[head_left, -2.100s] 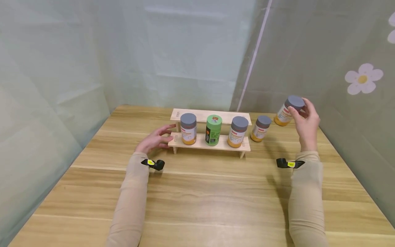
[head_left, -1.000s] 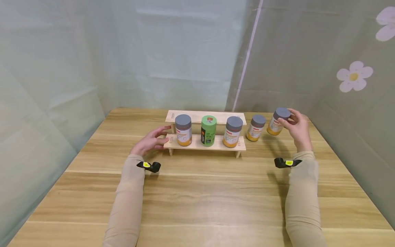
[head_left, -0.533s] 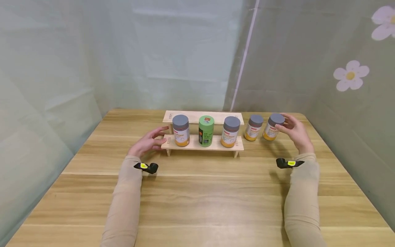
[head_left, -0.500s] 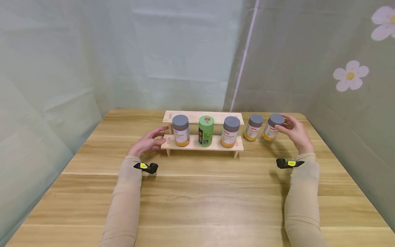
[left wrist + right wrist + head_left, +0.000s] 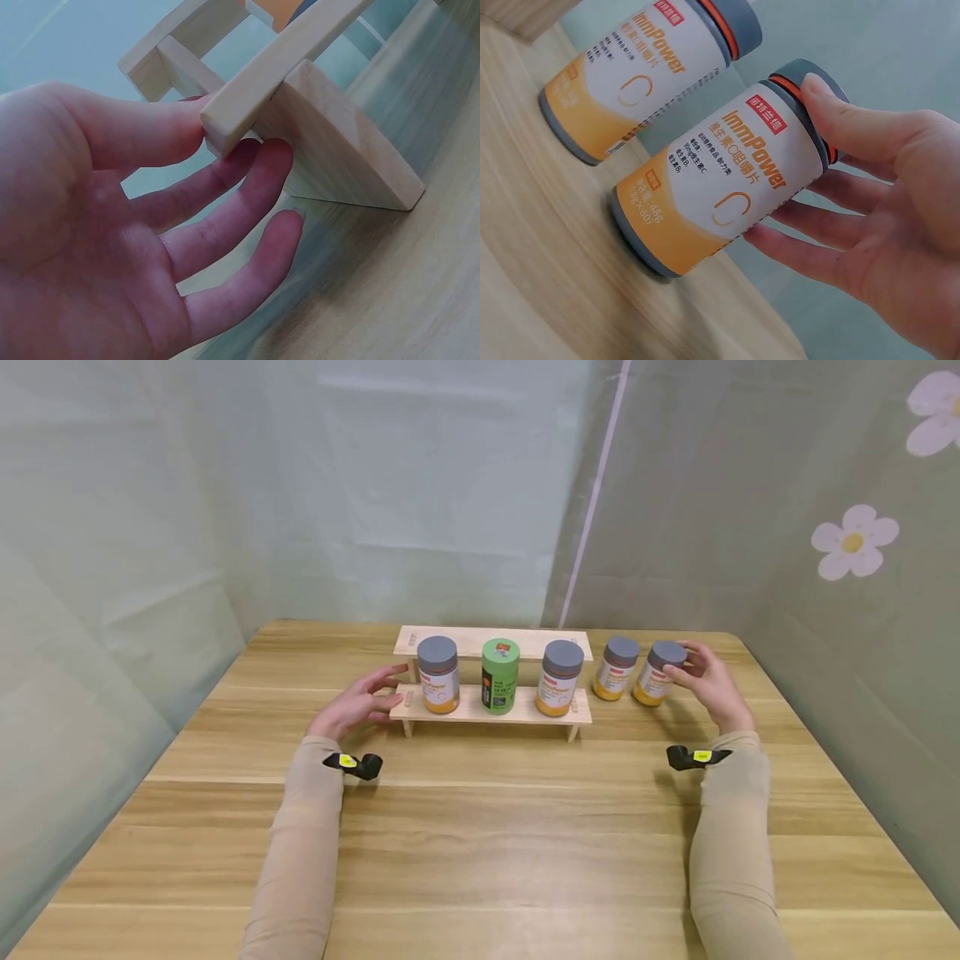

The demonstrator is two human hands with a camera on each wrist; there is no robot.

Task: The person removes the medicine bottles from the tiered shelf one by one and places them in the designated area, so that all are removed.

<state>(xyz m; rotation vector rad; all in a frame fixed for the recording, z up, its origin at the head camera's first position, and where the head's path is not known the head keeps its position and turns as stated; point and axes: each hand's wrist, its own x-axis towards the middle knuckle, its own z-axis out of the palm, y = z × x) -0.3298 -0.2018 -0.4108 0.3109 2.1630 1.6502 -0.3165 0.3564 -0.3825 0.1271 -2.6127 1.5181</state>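
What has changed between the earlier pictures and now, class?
The right hand has brought its grey-lidded jar down and leftward, closer to the neighbouring jar, and still holds it. The left hand stays at the end of the wooden rack, and the three containers on it keep their places.

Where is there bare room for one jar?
Widest: the table between the left sleeve and right sleeve, in front of the lower shelf. The upper shelf looks bare. Crowded: the lower shelf (three jars) and, right of it, two jars by the right hand.
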